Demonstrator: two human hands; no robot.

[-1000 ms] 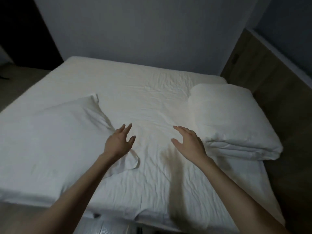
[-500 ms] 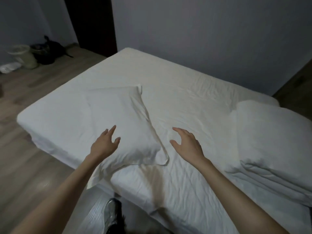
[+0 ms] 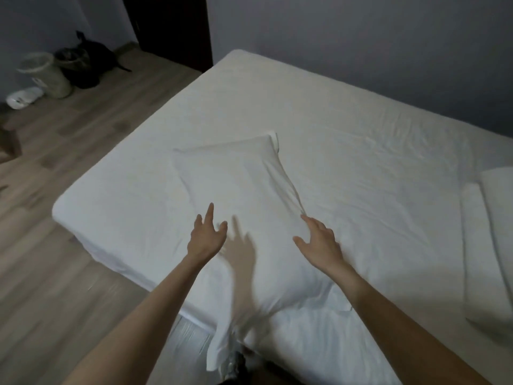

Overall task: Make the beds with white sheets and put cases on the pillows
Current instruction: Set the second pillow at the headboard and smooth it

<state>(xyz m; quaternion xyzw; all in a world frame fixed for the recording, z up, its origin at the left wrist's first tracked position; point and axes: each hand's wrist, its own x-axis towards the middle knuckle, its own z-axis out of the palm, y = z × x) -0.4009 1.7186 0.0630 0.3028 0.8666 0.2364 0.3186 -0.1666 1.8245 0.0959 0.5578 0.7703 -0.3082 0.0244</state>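
The sheeted bed (image 3: 361, 129) spreads under and beyond our hands. A folded duvet (image 3: 494, 245) lies well right of our right hand (image 3: 322, 245). The cased pillow (image 3: 244, 184) lies just ahead, between both hands. A bin (image 3: 47, 73) stands far beyond our left hand (image 3: 205, 237). Both hands have their fingers spread, holding nothing.

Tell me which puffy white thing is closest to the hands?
The middle pillow by the left hand and right hand; the folded bundle lies apart at the bed's right edge.

Dim, bluish light — soft shadows, blurred wide-angle edges
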